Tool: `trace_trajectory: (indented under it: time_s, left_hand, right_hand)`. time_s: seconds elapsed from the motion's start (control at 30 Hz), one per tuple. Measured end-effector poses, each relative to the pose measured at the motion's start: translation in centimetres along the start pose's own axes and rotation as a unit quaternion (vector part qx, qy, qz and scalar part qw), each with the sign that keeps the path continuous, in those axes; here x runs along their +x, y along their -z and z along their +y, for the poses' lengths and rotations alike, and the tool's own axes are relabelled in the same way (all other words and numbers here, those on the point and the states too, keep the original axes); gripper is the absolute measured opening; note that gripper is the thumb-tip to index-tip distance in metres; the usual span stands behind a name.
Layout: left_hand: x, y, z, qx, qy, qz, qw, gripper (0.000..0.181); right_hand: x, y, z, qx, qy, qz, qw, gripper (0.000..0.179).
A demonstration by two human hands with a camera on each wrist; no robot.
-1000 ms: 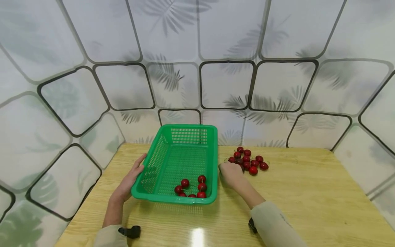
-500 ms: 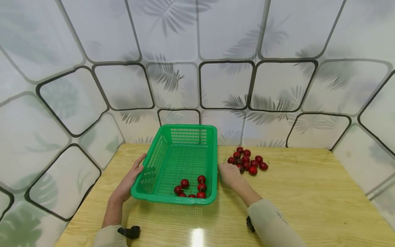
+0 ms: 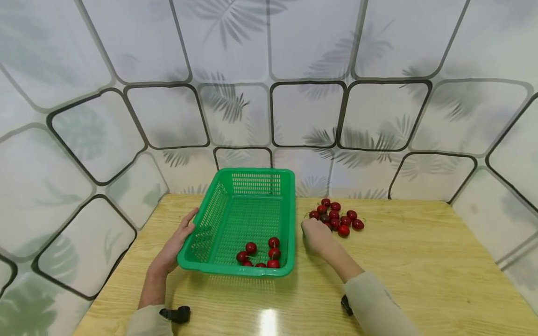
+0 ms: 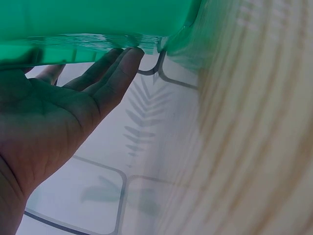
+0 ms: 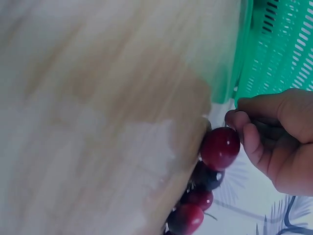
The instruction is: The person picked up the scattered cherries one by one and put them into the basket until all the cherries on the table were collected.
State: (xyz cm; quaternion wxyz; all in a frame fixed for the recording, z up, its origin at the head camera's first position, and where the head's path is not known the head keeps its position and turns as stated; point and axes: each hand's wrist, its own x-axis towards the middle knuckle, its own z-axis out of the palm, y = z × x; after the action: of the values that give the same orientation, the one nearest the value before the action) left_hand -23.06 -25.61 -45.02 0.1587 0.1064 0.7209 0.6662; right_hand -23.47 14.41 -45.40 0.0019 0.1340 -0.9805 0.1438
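Note:
A green plastic basket (image 3: 236,269) stands on the table with several dark red cherries (image 3: 251,248) in its near right part. My left hand (image 3: 173,247) rests against the basket's left side, its fingers extended. The left wrist view shows this palm (image 4: 49,117) and the fingers under the rim. My right hand (image 3: 319,238) is low between the basket and a loose pile of cherries (image 3: 343,230). In the right wrist view its curled fingers meet a cherry (image 5: 220,149) at the pile's near left edge. Whether they pinch its stem is hidden.
The pale wooden table (image 3: 420,270) reaches back to a wall covering (image 3: 308,116) with leaf prints and dark outlines. The basket's right wall stands close beside my right hand. A black wrist strap (image 3: 178,314) shows at the left sleeve.
My right hand has shifted slightly to the right at the edge of the cherry pile, away from the basket wall. My left hand and the basket stay in place.

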Motion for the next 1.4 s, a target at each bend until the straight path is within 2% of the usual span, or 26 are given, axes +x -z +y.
trace_trajectory:
  time_s: [0.23, 0.57, 0.67, 0.83, 1.07, 1.2, 1.4]
  left_hand:
    - [0.0, 0.0, 0.0, -0.004, 0.000, -0.002, 1.0000, 0.062]
    - [0.0, -0.2, 0.2, -0.006, 0.001, -0.003, 1.0000, 0.061]
    - [0.0, -0.2, 0.2, -0.006, 0.001, -0.003, 1.0000, 0.061]
    - [0.0, -0.2, 0.2, -0.004, 0.001, -0.001, 1.0000, 0.061]
    - [-0.1, -0.1, 0.2, -0.003, 0.004, 0.001, 1.0000, 0.061]
    - [-0.1, -0.1, 0.1, -0.006, 0.003, -0.001, 1.0000, 0.060]
    - [-0.1, -0.1, 0.0, -0.008, -0.001, -0.003, 1.0000, 0.062]
  right_hand:
    - [-0.1, 2.0, 0.9, -0.014, 0.005, 0.018, 0.9997, 0.029]
    - [-0.6, 5.8, 1.1, -0.073, -0.012, 0.041, 0.9964, 0.025]
    - [-0.9, 6.7, 1.4, -0.089, -0.003, 0.066, 0.9938, 0.029]
    - [-1.5, 7.8, 1.4, -0.079, 0.020, 0.127, 0.9885, 0.036]
    - [-2.2, 8.3, -0.5, -0.073, 0.075, 0.210, 0.9721, 0.036]
    - [-2.5, 8.2, -2.1, -0.074, 0.113, 0.241, 0.9610, 0.034]
    - [-3.0, 7.9, -4.5, -0.075, 0.145, 0.234, 0.9584, 0.037]
